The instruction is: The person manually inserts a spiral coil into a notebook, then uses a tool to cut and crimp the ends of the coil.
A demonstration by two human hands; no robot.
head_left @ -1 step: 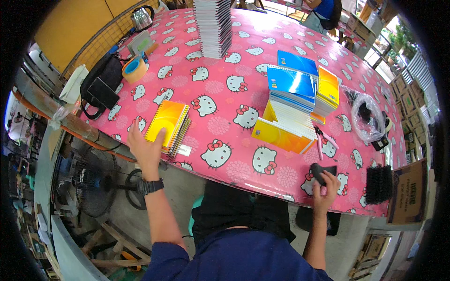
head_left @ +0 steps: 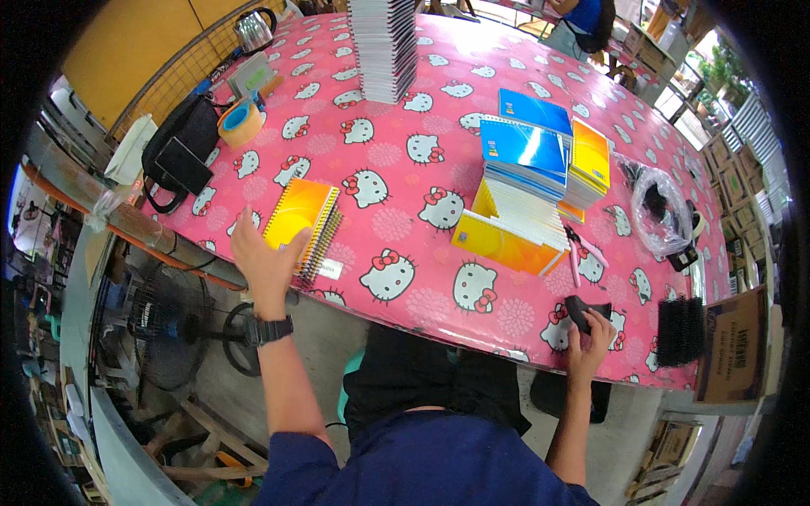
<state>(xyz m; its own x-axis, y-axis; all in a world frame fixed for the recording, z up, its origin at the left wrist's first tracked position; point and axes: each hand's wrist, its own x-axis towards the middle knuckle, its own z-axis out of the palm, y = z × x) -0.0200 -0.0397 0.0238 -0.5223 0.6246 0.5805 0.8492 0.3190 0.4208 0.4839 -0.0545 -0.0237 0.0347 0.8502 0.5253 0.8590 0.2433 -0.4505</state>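
My left hand (head_left: 266,260) is at the near left corner of a small stack of yellow-orange spiral notebooks (head_left: 297,215), its thumb and fingers spread apart. Whether the fingertips touch the stack is hard to tell. By the near right edge of the table, my right hand (head_left: 593,339) has its fingers closed on a small black object (head_left: 579,313) whose kind I cannot make out. Pink-handled pliers (head_left: 575,263) lie just beyond it. Left of the pliers stand stacked notebooks, blue ones (head_left: 525,152) behind and a yellow-covered pile (head_left: 509,244) in front.
A tall stack of spiral-bound notebooks (head_left: 384,59) rises at the far middle of the pink patterned table (head_left: 396,325). Tape rolls (head_left: 241,123) and a black bag (head_left: 179,139) sit left. Right are a plastic bag (head_left: 661,211), a black bristly bundle (head_left: 680,331) and a cardboard box (head_left: 732,347).
My left thumb has come off the top notebook's cover and the hand has shifted slightly toward the left. The black object in my right hand has turned a little.
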